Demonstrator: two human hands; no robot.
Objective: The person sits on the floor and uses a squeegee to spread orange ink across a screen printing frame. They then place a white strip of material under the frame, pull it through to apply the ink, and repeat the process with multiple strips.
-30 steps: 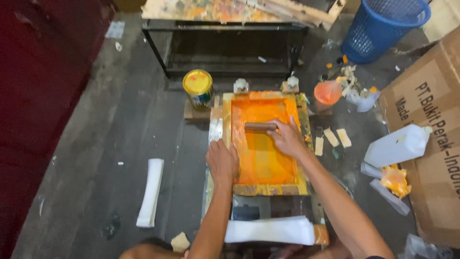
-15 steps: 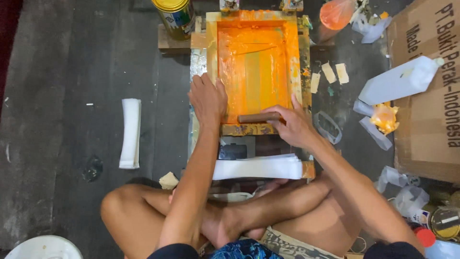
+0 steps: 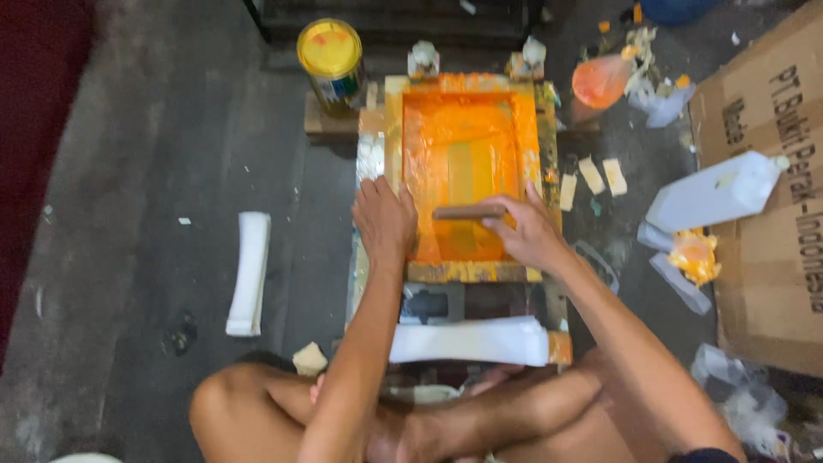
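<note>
A wooden printing frame [image 3: 396, 154] filled with orange ink lies on the floor in front of me. My left hand [image 3: 383, 221] presses flat on the frame's near left edge. My right hand [image 3: 525, 231] grips a brown wooden squeegee [image 3: 467, 212] that lies across the lower part of the inked screen [image 3: 463, 163]. A stack of white sheets [image 3: 470, 340] rests just below the frame, above my crossed legs.
A yellow-lidded paint tin [image 3: 330, 53] stands at the frame's far left. An orange-stained plastic bag [image 3: 600, 81], small wooden blocks [image 3: 591, 176], a white plastic jug [image 3: 716, 193] and a cardboard box [image 3: 776, 257] lie to the right. A folded white cloth [image 3: 249, 273] lies to the left.
My right hand first pulled the squeegee down to the frame's near edge, then moved it back up a little. My left hand stayed on the frame's left edge. The camera shifted.
</note>
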